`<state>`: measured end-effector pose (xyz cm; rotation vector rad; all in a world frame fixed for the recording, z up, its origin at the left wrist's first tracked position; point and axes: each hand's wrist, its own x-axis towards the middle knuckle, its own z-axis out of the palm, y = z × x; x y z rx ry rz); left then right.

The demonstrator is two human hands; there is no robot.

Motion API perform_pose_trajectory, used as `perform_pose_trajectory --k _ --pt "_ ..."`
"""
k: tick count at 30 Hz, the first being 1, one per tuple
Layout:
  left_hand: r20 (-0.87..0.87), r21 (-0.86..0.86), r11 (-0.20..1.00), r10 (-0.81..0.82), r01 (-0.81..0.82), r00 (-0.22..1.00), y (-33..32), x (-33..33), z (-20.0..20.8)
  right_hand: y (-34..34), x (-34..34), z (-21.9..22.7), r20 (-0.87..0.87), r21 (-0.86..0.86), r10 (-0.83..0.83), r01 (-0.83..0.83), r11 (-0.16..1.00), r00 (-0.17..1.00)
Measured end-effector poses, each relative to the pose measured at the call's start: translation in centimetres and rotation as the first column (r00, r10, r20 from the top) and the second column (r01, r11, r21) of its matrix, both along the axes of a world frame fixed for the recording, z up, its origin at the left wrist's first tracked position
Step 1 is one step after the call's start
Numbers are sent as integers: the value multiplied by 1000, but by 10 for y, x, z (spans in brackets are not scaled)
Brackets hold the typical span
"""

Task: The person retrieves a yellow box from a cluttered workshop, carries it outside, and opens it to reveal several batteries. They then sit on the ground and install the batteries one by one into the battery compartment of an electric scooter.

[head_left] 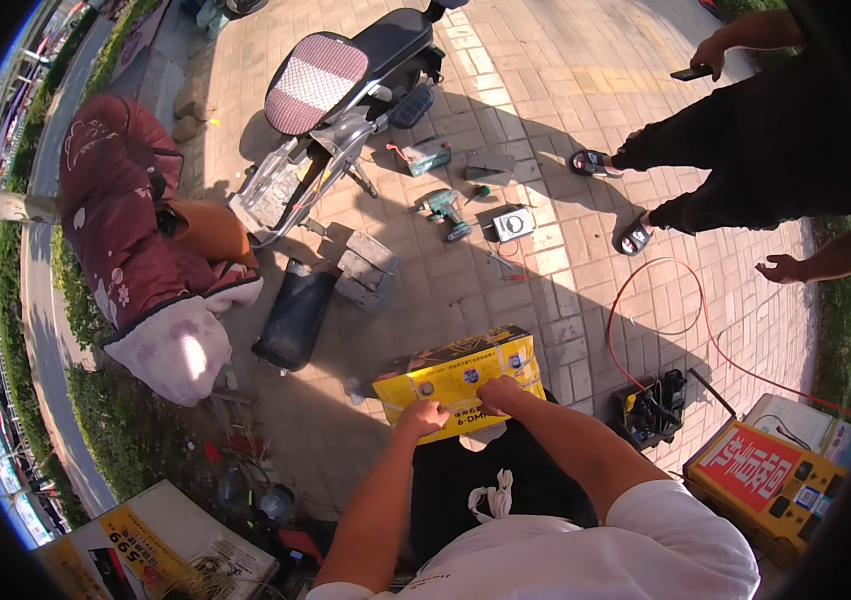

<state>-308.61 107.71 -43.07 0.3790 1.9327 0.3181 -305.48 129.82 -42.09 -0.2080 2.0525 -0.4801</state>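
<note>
A yellow and black cardboard box [465, 365] with printing on its sides is right in front of my body. My left hand [423, 416] is closed at its near left part, and my right hand [500, 395] is closed on the same face further right. The fingers of both hands curl against the box, partly hidden from above. A pale strip shows near the left hand; I cannot tell if it is a strap. Beyond the box, tiled paving stretches to a scooter [345, 95] with its rear body opened up.
A cordless drill [445, 212], a green tool case [423, 158] and a small white box [514, 225] lie ahead. A black cylinder-like bag [293, 318] is at left. A tool crate [648, 410] and red hose [610, 330] are at right. Another person [735, 150] stands far right.
</note>
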Motion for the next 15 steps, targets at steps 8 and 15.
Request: perform_pose_trajectory --k 8,15 --pt "-55 90 993 85 -80 995 34 -57 -147 29 -63 -154 -104 106 69 -58 993 992" --pt "-240 77 995 78 -61 968 47 -98 -325 32 -111 -329 -162 156 75 -49 986 984"
